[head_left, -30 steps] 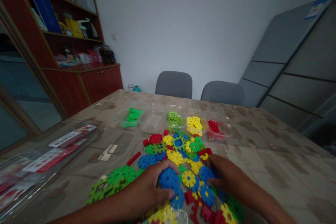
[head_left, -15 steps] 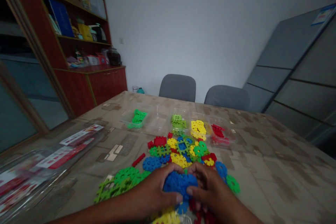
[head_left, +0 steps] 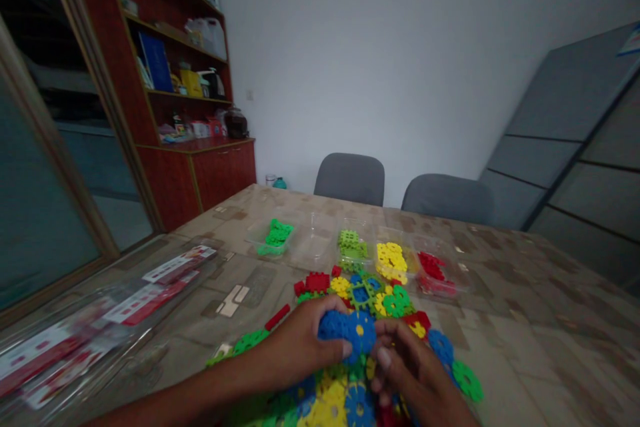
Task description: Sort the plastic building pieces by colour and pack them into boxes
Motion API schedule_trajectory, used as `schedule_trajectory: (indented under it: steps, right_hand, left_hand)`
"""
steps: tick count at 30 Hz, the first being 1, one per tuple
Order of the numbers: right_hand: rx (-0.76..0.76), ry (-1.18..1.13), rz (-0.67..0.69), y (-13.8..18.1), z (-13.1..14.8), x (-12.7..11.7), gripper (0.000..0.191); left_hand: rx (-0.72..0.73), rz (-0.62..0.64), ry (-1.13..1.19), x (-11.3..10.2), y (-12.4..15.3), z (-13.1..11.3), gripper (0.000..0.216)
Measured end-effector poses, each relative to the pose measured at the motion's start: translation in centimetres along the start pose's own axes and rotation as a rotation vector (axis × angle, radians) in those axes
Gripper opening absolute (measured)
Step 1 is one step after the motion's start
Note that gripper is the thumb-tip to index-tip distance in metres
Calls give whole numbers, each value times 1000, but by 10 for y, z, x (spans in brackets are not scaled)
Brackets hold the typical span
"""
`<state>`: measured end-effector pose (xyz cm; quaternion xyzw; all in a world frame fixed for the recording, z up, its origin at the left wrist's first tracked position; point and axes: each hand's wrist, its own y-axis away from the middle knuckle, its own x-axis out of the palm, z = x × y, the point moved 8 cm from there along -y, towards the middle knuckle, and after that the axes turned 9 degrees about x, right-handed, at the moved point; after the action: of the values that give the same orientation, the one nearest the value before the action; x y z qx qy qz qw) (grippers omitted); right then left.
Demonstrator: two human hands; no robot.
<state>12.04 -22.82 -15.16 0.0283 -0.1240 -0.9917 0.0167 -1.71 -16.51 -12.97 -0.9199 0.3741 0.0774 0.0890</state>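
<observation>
My left hand (head_left: 315,340) is closed around a stack of blue flower-shaped plastic pieces (head_left: 333,325), held above the pile. At the stack's right end, a blue notched disc (head_left: 361,339) faces me, yellow showing through its centre hole. Beside that disc is my right hand (head_left: 407,367), its fingers loosely curled and the thumb apart from them; I see nothing between them. The index fingertip is at or close to the disc's edge. Below the hands lie yellow pieces (head_left: 327,403) and another blue disc (head_left: 359,405). Part of the pile is hidden by my hands and forearms.
Clear plastic boxes stand behind the pile, holding green pieces (head_left: 279,233), light green lattice pieces (head_left: 351,245), yellow pieces (head_left: 391,260) and red pieces (head_left: 433,267). Clear packaging (head_left: 115,310) lies at left. Two grey chairs (head_left: 349,178) stand beyond the patterned table (head_left: 530,320).
My right hand has shifted from gripping the blue stack to its right side, with the fingers looser. The left hand keeps the stack, now raised slightly. The camera view has tilted and shifted.
</observation>
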Motion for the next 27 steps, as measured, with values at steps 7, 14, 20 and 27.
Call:
schedule_trajectory:
  steps: [7,14,20,27]
  right_hand:
    - [-50,197,97,-9,-5,0,43]
    - [-28,257,107,-10,-11,-6,41]
    - [-141,542,-39,-8,19,-41,30]
    - [-157,606,-116,-4,47,-66,30]
  left_hand:
    - [23,-248,-850,-130,-83,-42,25]
    - [-115,-43,-1099,-147,-124,-15,30]
    - [5,93,-1166,-128,-96,-19,25]
    - [7,111,-1280,-102,-74,3,14]
